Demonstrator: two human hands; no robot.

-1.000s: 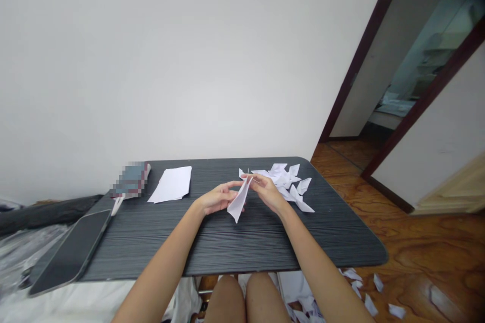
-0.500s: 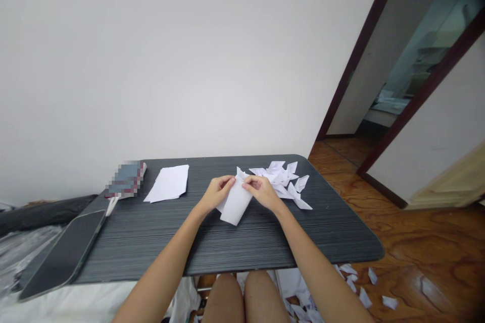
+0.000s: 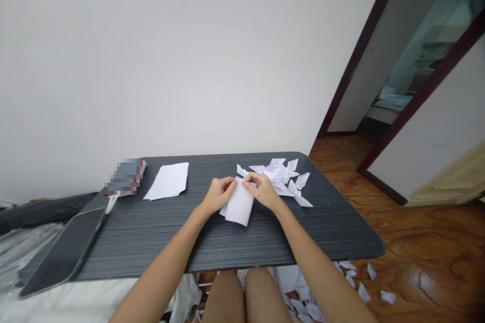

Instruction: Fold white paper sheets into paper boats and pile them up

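Observation:
Between my two hands is a folded sheet of white paper (image 3: 240, 208), held upright-tilted over the table with its lower end towards me. My left hand (image 3: 220, 194) pinches its upper left edge between thumb and fingers. At the upper right edge, my right hand (image 3: 261, 191) grips the same sheet, thumb and fingertips closed on it. Just beyond the fingertips a small folded white paper piece (image 3: 241, 170) shows. Several folded paper shapes (image 3: 280, 174) lie in a loose pile right beside my right hand. A stack of white sheets (image 3: 168, 180) rests to the left.
The dark table (image 3: 151, 242) stands against a white wall. At its left lie a phone-like dark slab (image 3: 64, 252) and a blurred-out object (image 3: 125, 176) with a white strap. Scattered paper pieces (image 3: 364, 291) lie on the wooden floor at the right, near a doorway.
The paper in my hands has turned so its lower end swings slightly right and its top sits lower. A small folded piece beyond my fingers now shows apart from it. Both hands keep their hold.

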